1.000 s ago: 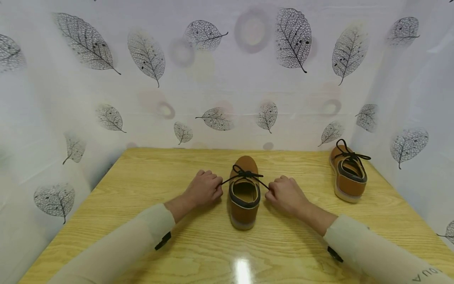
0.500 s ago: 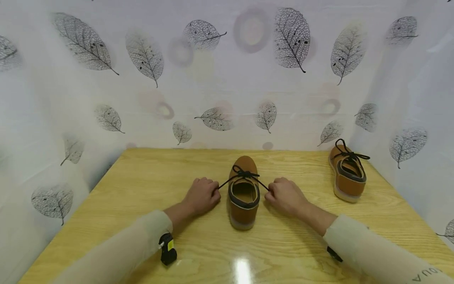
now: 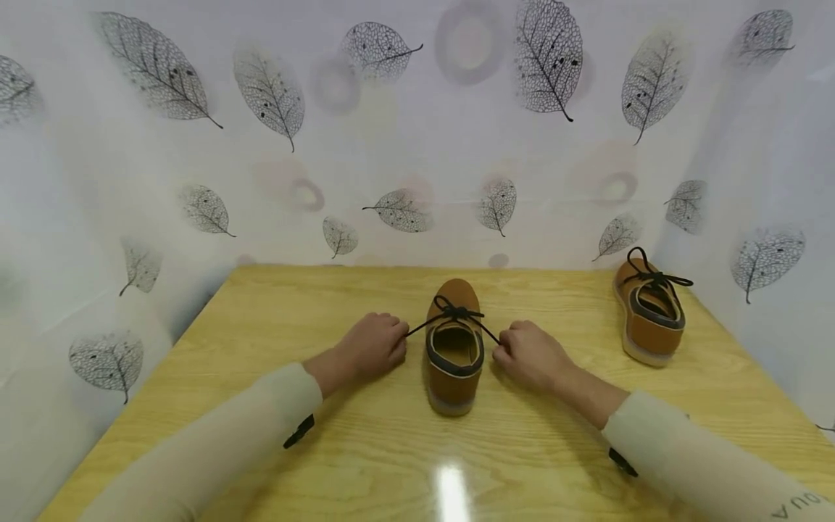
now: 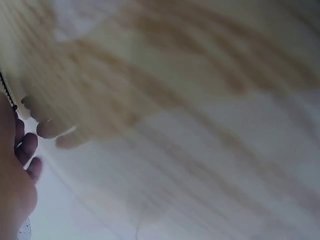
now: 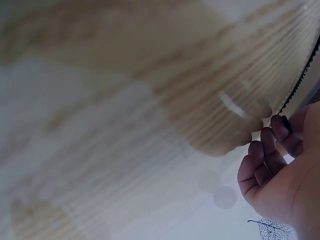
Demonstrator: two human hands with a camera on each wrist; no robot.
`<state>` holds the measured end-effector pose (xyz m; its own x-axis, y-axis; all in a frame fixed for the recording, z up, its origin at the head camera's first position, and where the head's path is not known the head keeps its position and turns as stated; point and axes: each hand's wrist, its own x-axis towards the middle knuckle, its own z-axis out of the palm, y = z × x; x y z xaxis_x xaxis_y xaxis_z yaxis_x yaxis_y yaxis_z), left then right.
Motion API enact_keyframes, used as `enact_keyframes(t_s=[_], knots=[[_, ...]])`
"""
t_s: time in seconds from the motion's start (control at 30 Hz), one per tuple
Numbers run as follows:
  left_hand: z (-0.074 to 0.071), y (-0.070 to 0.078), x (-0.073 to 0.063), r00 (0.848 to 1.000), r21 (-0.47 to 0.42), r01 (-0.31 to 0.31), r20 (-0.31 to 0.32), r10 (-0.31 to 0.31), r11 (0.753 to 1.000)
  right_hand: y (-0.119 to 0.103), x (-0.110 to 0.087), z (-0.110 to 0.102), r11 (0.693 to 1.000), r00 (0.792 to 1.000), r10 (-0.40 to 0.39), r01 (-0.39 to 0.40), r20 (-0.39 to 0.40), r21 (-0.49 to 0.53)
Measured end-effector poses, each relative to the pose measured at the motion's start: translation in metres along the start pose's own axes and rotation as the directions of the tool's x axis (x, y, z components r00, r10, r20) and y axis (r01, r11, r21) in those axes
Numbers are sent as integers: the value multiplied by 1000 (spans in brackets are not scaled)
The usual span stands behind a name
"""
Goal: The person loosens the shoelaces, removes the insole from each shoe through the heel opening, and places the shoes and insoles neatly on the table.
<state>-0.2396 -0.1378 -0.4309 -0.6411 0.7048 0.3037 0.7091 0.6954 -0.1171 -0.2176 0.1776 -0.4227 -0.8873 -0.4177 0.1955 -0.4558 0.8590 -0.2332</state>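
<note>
In the head view a brown shoe [image 3: 453,391] stands at mid-table, its toe pointing away from me. Its black shoelace [image 3: 458,313] is tied in a bow over the tongue. To the left of the shoe, my left hand [image 3: 368,348] pinches one lace strand, stretched taut from the knot. On the other side, my right hand [image 3: 533,355] grips the opposite strand, also straight. The right wrist view shows lace [image 5: 299,82] running to the thumb and forefinger, the other fingers curled. At the left edge of the left wrist view, lace [image 4: 7,91] meets the fingers.
A matching brown shoe [image 3: 654,338] with a tied black bow stands at the table's right rear. The glossy wooden table [image 3: 274,304] ends against a pale leaf-printed cloth [image 3: 417,145] at the back and sides.
My left hand dipped toward me with the wrist turned, then came back up, still holding the strand. My right hand keeps its grip beside the shoe. The head view has shifted slightly.
</note>
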Motion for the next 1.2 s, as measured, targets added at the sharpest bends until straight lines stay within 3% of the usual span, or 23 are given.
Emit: enact_keyframes(t_s=[0.1, 0.33, 0.6, 0.73, 0.93, 1.03, 1.2], knots=[[0, -3, 2, 999, -65, 37, 3, -37, 997, 1, 3, -3, 1000, 1000, 4, -4, 4, 6], [-1, -8, 9, 1000, -54, 3, 9, -2, 999, 3, 8, -7, 999, 999, 36, -36, 17, 5], [-5, -15, 16, 999, -60, 43, 27, -41, 997, 8, 11, -14, 994, 996, 91, -91, -5, -58], [-6, -19, 19, 994, -59, 101, 55, -98, 993, 9, 14, -18, 991, 995, 100, -101, -24, -88], [-11, -23, 24, 971, -11, 204, 128, -201, 979, 10, 17, -24, 989, 995, 94, -98, -36, -112], [-10, -21, 19, 970, -10, 216, 114, -213, 976, 8, 16, -20, 989, 994, 102, -105, -40, -104], [0, -8, -4, 980, -61, 183, 88, -177, 981, 0, -3, -4, 990, 992, 126, -126, 2, -60]])
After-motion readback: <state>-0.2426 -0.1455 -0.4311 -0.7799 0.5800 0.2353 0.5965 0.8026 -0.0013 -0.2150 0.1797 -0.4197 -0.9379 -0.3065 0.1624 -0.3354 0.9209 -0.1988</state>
